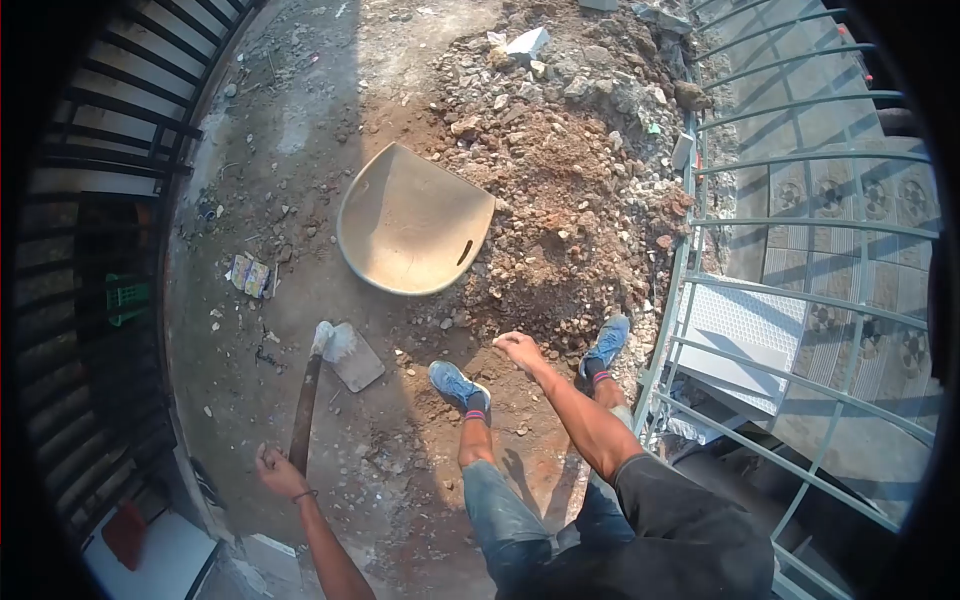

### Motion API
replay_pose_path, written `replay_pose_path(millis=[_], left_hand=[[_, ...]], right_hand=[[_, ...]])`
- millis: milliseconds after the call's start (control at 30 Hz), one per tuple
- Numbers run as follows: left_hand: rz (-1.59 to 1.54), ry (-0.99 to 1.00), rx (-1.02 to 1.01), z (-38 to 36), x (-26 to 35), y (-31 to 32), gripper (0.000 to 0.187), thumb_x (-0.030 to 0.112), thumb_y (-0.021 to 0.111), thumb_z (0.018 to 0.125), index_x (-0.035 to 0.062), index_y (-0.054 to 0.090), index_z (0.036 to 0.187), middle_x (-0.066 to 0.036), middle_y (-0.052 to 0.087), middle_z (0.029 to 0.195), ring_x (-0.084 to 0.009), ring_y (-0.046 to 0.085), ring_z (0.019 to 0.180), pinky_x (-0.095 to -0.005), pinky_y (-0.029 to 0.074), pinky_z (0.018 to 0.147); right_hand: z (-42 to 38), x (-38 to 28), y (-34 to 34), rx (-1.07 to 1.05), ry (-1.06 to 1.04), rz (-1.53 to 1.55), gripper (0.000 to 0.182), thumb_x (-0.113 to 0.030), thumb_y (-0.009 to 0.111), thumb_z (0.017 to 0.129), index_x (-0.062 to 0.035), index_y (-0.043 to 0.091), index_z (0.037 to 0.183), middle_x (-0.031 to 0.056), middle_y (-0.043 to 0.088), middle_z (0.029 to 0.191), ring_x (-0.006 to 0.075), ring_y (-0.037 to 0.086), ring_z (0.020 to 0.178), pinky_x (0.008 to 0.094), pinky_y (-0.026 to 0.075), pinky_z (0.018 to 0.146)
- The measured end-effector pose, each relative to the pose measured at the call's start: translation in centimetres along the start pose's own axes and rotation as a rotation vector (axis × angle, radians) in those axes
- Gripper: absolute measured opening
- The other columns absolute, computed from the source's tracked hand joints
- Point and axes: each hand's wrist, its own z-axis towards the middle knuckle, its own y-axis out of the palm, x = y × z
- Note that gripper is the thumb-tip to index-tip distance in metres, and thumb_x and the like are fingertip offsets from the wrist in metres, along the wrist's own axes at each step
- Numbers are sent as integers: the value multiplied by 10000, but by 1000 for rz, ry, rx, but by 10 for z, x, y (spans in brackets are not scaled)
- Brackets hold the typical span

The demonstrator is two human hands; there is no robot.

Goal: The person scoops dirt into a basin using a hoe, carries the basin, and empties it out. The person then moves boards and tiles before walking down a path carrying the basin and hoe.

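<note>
My left hand [280, 473] is at the lower left, its fingers loosely bent and apart. Beside it, the wooden handle of a hoe [305, 415] reaches up to the hand's edge; the fingertips lie left of the handle and do not appear wrapped around it. The hoe's flat metal blade [358, 362] rests on the ground. My right hand [518, 350] hangs over the dirt between my shoes, fingers loosely curled with nothing visible in them. Ahead lies a tan scoop-shaped basin [415, 225] with a slot handle, against the rubble heap [560, 200].
A dark barred gate [130, 145] runs along the left, and a green metal railing [810, 222] along the right. White patterned panels [745, 335] lie behind the railing. A crumpled packet [252, 276] and loose stones litter the ground.
</note>
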Motion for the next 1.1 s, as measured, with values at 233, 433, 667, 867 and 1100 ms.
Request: replay_pose_path(millis=[233, 433, 667, 867, 1100], left_hand=[[-157, 14, -108, 9, -15, 7, 257, 125, 461, 848, 0, 519, 1065, -97, 571, 838, -172, 572, 789, -273, 467, 741], [-3, -22, -101, 5, -7, 12, 333, 186, 437, 837, 15, 500, 1115, -122, 557, 894, -208, 537, 859, -309, 413, 816], [-15, -11, -154, 17, -26, 0, 387, 232, 443, 849, 3, 473, 1160, -179, 555, 988, -258, 540, 949, -326, 417, 839], [-137, -15, -121, 18, -31, 2, 326, 181, 476, 835, -14, 519, 1093, -129, 570, 869, -211, 569, 820, -290, 440, 785], [19, 26, -186, 28, -42, -1, 403, 291, 488, 826, -9, 517, 1093, -101, 553, 821, -189, 553, 843, -280, 412, 815]], right_hand=[[189, 2, 76, -82, 64, 69, 764, -470, 619, 691, 74, 409, 1185, 236, 455, 1192, 296, 474, 1093, 361, 385, 903], [280, -23, 139, -13, 210, 724, 591, -240, 598, 746, 44, 339, 1195, 192, 490, 1090, 283, 545, 884, 411, 497, 667], [212, 57, 94, 15, 40, 653, 413, -57, 587, 666, 41, 460, 1047, 164, 575, 892, 242, 602, 704, 342, 531, 493], [61, 245, 16, -194, 398, 405, 301, -47, 587, 725, -20, 539, 1020, 112, 616, 885, 192, 620, 669, 302, 528, 486], [41, 386, -14, -120, 507, 434, 269, -53, 610, 718, 26, 564, 971, 138, 610, 866, 223, 617, 710, 337, 541, 538]])
